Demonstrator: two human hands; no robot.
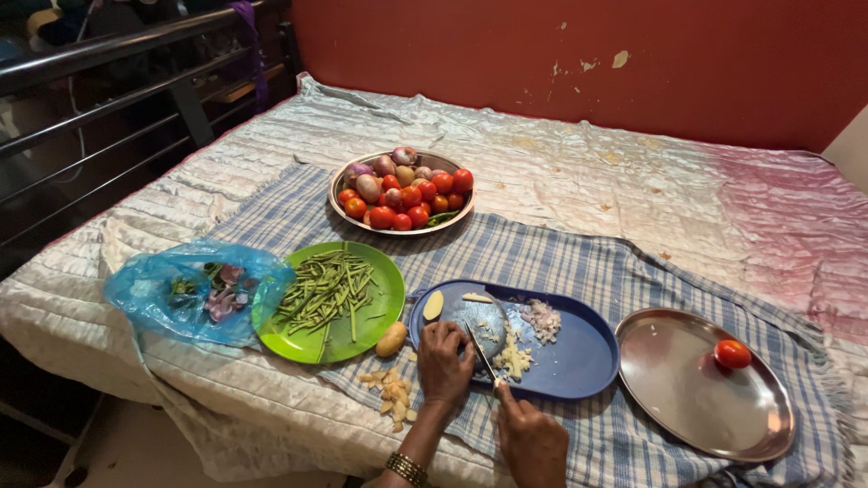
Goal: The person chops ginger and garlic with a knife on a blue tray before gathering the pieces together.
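A knife (482, 354) was gripped by the right hand (532, 440); the left hand (443, 361) pressed closed on the blue tray (579, 361). One tomato (731, 353) lay on one steel plate (696, 407); one green plate (362, 334) of beans (325, 287) stood beside.

head view | looks down, forward over table (633, 181) (hands (443, 361) near bottom edge)

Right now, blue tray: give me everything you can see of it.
The blue tray is oblong with rounded corners and a low raised rim, plastic by the look. It lies flat on the blue checked cloth, between the green plate and the steel plate. On it sit a grey round slab, pale chopped pieces and a pale slice. The left hand rests on its near edge; the right hand holds a knife over it.
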